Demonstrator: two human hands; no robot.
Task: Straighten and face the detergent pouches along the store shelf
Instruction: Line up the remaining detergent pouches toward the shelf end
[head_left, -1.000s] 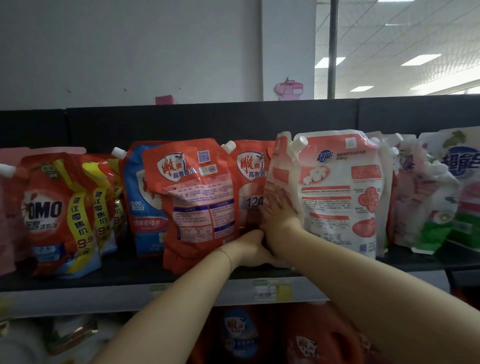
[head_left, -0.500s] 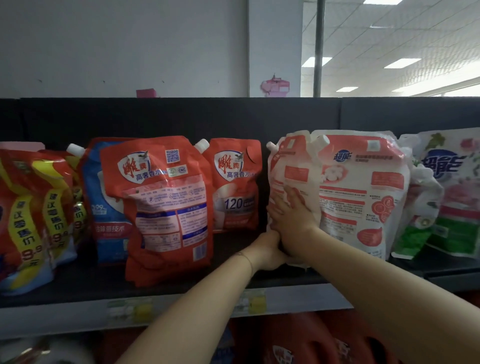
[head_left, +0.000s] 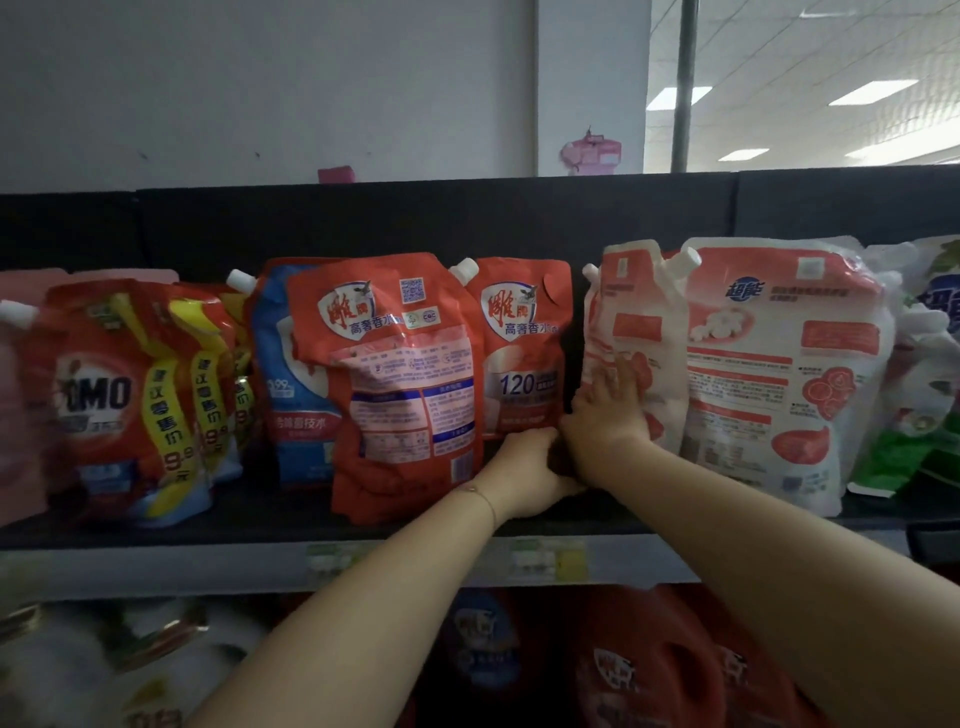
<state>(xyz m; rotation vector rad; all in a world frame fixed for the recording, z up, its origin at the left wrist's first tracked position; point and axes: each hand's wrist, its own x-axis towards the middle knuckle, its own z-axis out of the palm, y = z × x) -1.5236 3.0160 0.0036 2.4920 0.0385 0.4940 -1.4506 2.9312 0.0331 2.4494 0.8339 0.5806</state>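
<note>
Head cam, so you're looking up the arms at a black shelf (head_left: 208, 530) that runs across the middle of the frame.

The right hand (head_left: 608, 415) sits right of centre, lying flat with fingers spread on a white-and-pink detergent pouch (head_left: 636, 322). That pouch stands upright but turned partly sideways, so its narrow side faces out. The left hand (head_left: 524, 467) is just below and left of it, touching the right wrist area. Its fingers curl into the dark gap between pouches, and honestly I can't tell if it's gripping anything in there. A thin bracelet (head_left: 483, 499) sits on that wrist.

Just above the left hand is an orange pouch marked 120 (head_left: 524, 353), front facing out, set further back. Overlapping its left side is another orange pouch (head_left: 400, 384), nearer the shelf edge, leaning a bit, with its back label showing. Just to the right of the pressed pouch stands a big white pouch (head_left: 779, 364), also back label out, touching it.

Further left there's a blue pouch (head_left: 291, 374) tucked behind the orange one, then a bunch of red OMO pouches (head_left: 104, 395) with yellow price banners. At the far right edge is a green-and-white pouch (head_left: 924, 415). Price tags (head_left: 540, 558) are stuck on the shelf front, and red jugs (head_left: 649, 670) sit blurry on the level below.
</note>
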